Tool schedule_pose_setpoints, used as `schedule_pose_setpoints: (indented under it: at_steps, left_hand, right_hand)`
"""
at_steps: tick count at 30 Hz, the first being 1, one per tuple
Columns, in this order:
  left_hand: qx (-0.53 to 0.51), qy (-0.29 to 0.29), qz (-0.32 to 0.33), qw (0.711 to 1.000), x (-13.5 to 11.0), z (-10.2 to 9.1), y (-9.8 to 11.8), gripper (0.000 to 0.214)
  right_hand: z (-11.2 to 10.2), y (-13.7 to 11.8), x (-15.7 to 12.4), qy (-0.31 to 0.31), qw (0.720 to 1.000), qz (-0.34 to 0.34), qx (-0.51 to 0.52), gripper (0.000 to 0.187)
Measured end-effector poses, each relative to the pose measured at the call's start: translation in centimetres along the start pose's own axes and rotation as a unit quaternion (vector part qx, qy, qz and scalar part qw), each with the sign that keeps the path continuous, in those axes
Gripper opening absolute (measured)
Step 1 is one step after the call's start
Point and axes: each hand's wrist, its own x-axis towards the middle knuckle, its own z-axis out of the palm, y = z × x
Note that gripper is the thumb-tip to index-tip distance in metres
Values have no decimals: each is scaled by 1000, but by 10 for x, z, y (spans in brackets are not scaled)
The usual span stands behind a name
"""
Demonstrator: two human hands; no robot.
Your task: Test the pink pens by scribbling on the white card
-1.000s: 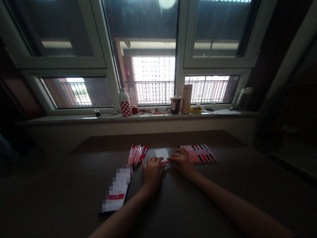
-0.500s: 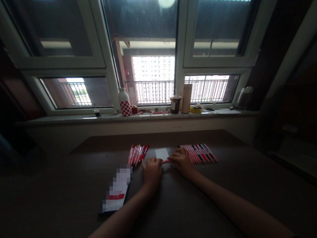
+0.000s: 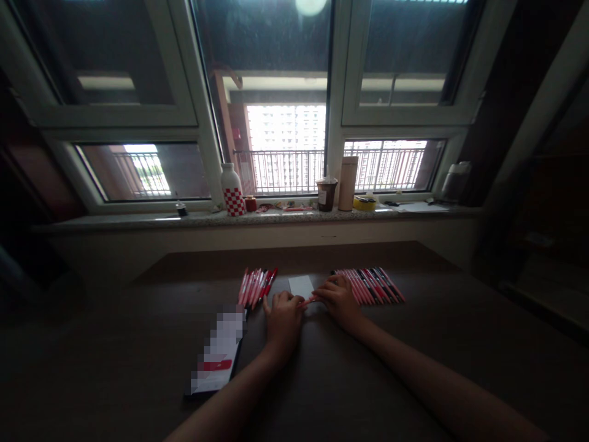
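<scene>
Between my two hands is a slim pink pen (image 3: 308,302), held low over the dark table. My left hand (image 3: 283,313) has its fingers closed on the pen's left end. The right end is pinched by my right hand (image 3: 339,299). Just beyond the fingers lies a small white card (image 3: 300,285). A row of pink, red and black pens (image 3: 256,287) rests left of the card. Another row of pens (image 3: 375,285), pink and black, spreads out beside my right hand, which hides part of it.
A phone (image 3: 218,356), its screen blurred, lies left of my left forearm on the table (image 3: 368,380). On the windowsill behind stand a checkered bottle (image 3: 232,190), a drink cup (image 3: 326,194), a tall tan box-like container (image 3: 347,184) and a yellow tape roll (image 3: 364,203).
The pen between my hands has tilted slightly, its left end now a little lower. My hands have barely moved, and the pen rows look the same.
</scene>
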Motion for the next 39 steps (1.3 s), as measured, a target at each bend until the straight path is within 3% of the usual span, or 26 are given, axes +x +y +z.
schedule_pose_setpoints:
  at_steps: [9,21,28,39]
  left_hand:
    - [15,14,-11,1000,0,-4,5,33]
    - [26,21,-31,999,0,-2,5,33]
    - [32,31,-24,999,0,0,4,29]
    - [42,31,-35,998,-1,1,3,29]
  right_hand:
    - [-1,0,1,7,1000,20,-16,15]
    - [1,2,0,2,994,89,-62,19]
    - [2,4,-1,36,992,103,-66,25]
    - [-1,3,-1,23,991,115,-69,33]
